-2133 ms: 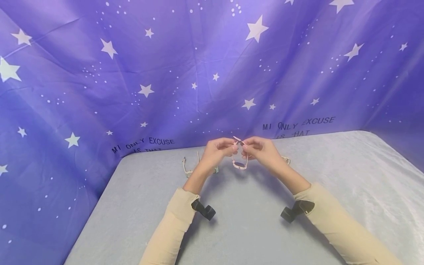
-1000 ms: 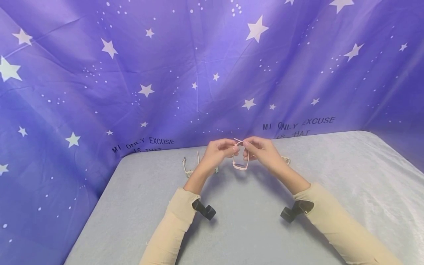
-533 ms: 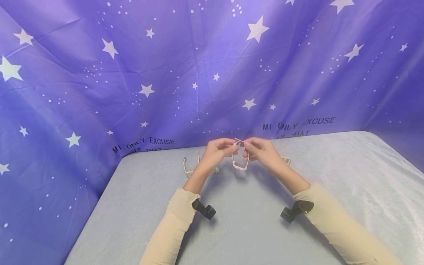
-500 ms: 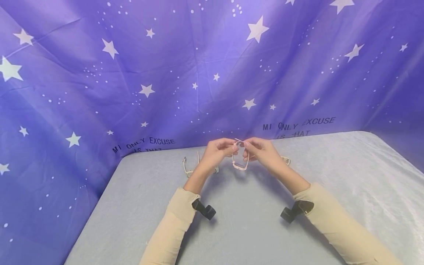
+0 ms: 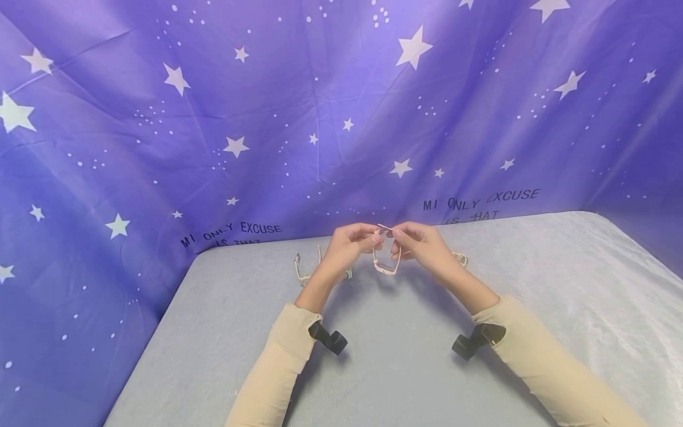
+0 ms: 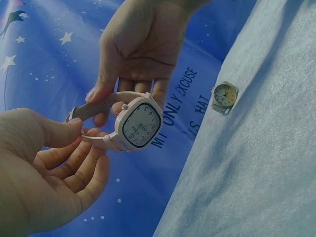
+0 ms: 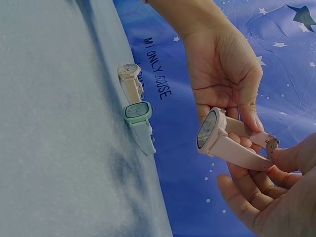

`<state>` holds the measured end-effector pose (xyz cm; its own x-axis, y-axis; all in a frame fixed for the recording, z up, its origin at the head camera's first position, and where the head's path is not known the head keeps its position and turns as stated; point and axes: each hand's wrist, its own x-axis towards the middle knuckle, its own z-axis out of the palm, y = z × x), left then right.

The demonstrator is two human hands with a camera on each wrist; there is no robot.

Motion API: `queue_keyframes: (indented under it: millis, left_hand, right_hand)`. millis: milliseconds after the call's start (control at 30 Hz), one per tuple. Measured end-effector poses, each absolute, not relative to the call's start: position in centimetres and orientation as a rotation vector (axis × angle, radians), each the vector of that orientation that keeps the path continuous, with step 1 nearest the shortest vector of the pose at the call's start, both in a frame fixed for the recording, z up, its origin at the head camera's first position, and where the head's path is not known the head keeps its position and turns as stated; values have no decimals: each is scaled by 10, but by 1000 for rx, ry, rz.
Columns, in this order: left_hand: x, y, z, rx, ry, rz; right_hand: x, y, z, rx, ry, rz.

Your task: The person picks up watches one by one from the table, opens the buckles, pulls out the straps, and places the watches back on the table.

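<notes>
- Watch [image 6: 140,127]: held above surface [image 5: 400,362], looped.
- Pinched by strap [image 7: 242,155] in fingers of left hand [image 5: 347,244] and right hand [image 5: 421,242].
- Probably light, with soft, bendable strap and scratchable dial [image 7: 207,129]; best gripped by strap, off dial.

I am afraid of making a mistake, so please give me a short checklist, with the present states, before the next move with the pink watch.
1. Pink watch held securely: ok, left hand and right hand both pinch its strap.
2. Held above the table: ok.
3. Dial uncovered: ok, nothing lies over it.
4. Strap holes visible: ok, several show in the left wrist view.
5. Strap fastened: cannot tell, the hands partly cover its ends.
6. Other watches out of the way: seems ok; the green watch, beige watch and third watch lie apart from the hands.
</notes>
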<state>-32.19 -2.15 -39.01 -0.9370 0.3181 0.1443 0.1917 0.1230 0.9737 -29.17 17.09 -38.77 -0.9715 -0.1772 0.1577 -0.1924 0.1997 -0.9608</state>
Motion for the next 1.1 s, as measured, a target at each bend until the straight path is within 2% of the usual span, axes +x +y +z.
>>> queue_keyframes:
  millis: [1100]
  left_hand:
    - [-324,-24,-390,443,2237,1988]
  right_hand:
    - [-289,171,-386,390,-2412,1981]
